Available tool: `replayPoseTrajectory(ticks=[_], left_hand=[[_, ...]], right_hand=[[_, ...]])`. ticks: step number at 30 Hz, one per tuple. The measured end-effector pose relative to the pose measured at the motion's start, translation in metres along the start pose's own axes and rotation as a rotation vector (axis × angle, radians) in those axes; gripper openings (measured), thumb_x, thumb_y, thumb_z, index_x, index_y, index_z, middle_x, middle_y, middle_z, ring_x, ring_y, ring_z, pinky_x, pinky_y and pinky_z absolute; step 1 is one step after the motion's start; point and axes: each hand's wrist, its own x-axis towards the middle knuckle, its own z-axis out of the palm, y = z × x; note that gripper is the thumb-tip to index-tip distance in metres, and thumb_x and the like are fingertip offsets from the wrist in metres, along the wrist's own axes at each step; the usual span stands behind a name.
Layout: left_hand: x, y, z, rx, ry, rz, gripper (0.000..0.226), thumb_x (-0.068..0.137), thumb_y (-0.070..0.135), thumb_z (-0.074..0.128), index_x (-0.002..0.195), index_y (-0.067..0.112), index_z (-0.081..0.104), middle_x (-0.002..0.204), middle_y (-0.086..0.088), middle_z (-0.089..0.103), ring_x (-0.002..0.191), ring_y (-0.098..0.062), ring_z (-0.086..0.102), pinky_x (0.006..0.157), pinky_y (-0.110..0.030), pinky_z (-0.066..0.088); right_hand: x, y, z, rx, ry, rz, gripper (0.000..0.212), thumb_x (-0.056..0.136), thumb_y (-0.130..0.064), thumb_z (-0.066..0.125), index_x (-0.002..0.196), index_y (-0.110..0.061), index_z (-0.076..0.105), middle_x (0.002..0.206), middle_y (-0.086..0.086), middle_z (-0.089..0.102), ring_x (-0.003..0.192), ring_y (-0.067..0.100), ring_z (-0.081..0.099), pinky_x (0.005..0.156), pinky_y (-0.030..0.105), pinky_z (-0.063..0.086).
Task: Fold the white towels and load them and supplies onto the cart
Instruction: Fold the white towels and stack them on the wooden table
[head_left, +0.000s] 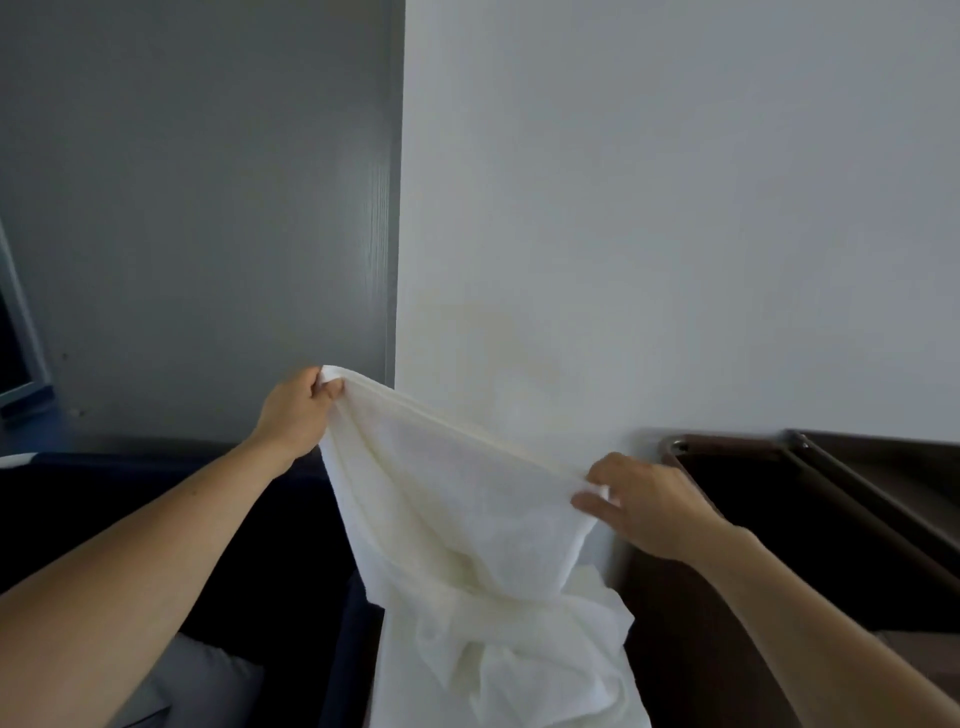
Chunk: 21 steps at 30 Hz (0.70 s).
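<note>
Both hands' fingers, left hand (296, 410) and right hand (644, 501), pinch a creased white towel's (467, 545) top edge.

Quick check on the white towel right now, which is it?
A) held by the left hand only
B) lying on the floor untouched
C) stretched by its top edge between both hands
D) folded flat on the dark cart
C: the left hand and right hand each pinch a corner of the white towel, and the rest hangs down.
</note>
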Motion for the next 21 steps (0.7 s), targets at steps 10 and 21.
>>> replayPoseTrajectory(ticks=[10,21], left_hand=[[0.09,0.119,-0.086,-0.311,-0.025,0.48,0.006,0.101,0.014,0.053,0.096,0.014,0.057,0.087,-0.008,0.062,0.079,-0.024,0.059,0.073,-0.041,0.052],[-0.043,0.066,-0.046,-0.707,-0.743,-0.12,0.017,0.098,0.015,0.055,0.112,0.009,0.064,0.086,-0.007,0.072,0.066,-0.017,0.069,0.045,-0.031,0.054]], right_hand=[[0.04,-0.013,-0.188,0.429,0.947,0.325,0.02,0.088,-0.026,0.067,0.077,-0.026,0.05,0.06,-0.004,0.065,0.053,0.006,0.065,0.058,0.02,0.05],[-0.065,0.027,-0.118,0.649,0.139,0.341,0.029,0.097,-0.029,0.061,0.086,-0.003,0.06,0.052,0.001,0.052,0.045,0.015,0.044,0.052,0.025,0.036]])
